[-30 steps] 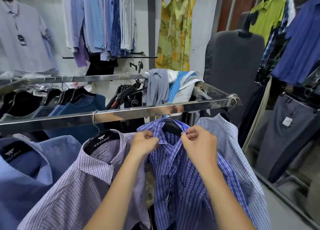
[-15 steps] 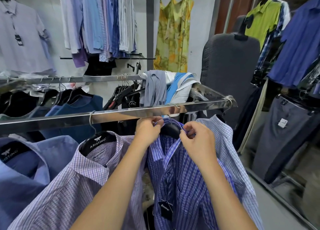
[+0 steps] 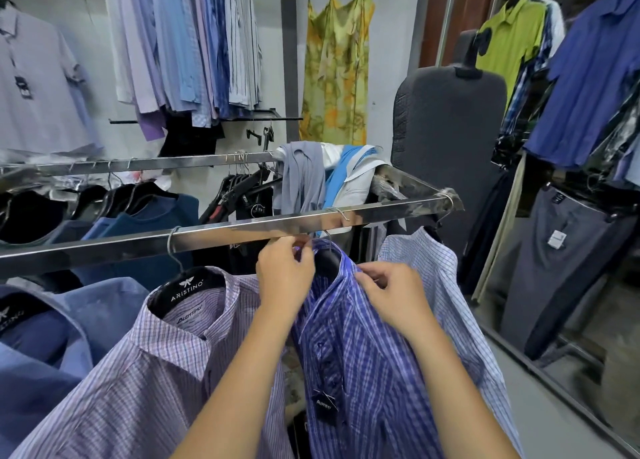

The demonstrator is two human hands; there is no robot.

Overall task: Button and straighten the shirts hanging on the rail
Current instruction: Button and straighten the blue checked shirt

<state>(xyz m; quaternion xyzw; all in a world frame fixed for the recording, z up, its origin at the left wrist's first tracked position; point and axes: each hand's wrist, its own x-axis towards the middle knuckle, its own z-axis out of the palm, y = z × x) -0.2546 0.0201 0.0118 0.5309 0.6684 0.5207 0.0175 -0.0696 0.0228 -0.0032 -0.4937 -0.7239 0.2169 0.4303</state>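
Note:
A dark blue checked shirt (image 3: 360, 354) hangs on a black hanger from the shiny steel rail (image 3: 242, 231). My left hand (image 3: 285, 275) pinches the left side of its collar just under the rail. My right hand (image 3: 391, 294) grips the right side of the collar and upper front edge. A dark tag (image 3: 323, 406) dangles from the shirt's front. To its left hangs a lilac checked shirt (image 3: 156, 372) on an Aristino hanger; to its right a pale blue checked shirt (image 3: 436, 278). A plain blue shirt (image 3: 52, 347) hangs at far left.
A second rail (image 3: 138, 162) behind holds dark tops and empty hangers, with grey and blue clothes draped over its end. A grey padded board (image 3: 446, 140) stands to the right. Shirts and a yellow dress hang on the wall; trousers and shirts hang at right.
Both hands have risen from the front of the collar to its sides near the rail. The shirt front now hangs flatter, and its tag shows.

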